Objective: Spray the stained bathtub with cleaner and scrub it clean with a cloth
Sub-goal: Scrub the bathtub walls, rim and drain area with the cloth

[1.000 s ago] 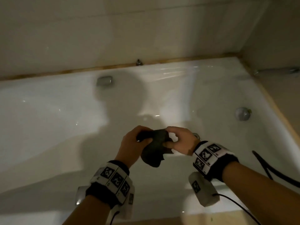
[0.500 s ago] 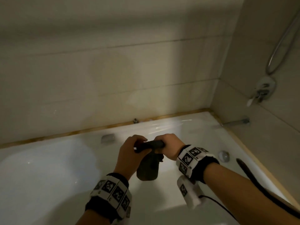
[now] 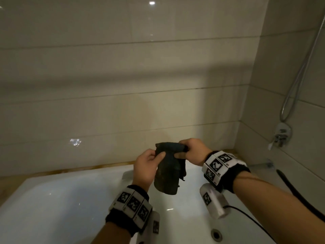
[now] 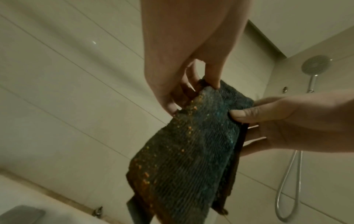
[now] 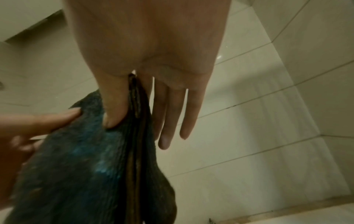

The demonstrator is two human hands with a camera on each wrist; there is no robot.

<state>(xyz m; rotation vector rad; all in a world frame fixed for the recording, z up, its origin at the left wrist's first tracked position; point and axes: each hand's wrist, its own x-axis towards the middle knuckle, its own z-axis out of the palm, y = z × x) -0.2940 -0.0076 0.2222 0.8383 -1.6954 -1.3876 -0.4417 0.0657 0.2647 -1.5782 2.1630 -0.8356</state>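
Note:
A dark teal cloth (image 3: 167,175) hangs folded above the white bathtub (image 3: 70,199), held at its top edge by both hands. My left hand (image 3: 158,155) pinches the upper left part, thumb on the front. My right hand (image 3: 184,148) grips the upper right corner. In the left wrist view the cloth (image 4: 182,151) shows orange specks along one side, with my left hand (image 4: 208,86) pinching its top. In the right wrist view my right hand (image 5: 114,119) presses its thumb on the cloth (image 5: 86,166), while the other fingers lie straight behind it. No spray bottle is in view.
Tiled walls rise behind and to the right of the tub. A shower hose (image 3: 299,76) and wall valve (image 3: 281,134) hang at the right, with a spout (image 3: 260,164) below. A black cable (image 3: 299,191) runs along the right rim. The drain (image 3: 216,235) lies near the bottom.
Both hands have risen with the cloth from low over the tub to wall height. The cloth went from bunched to hanging long. The view has tilted up.

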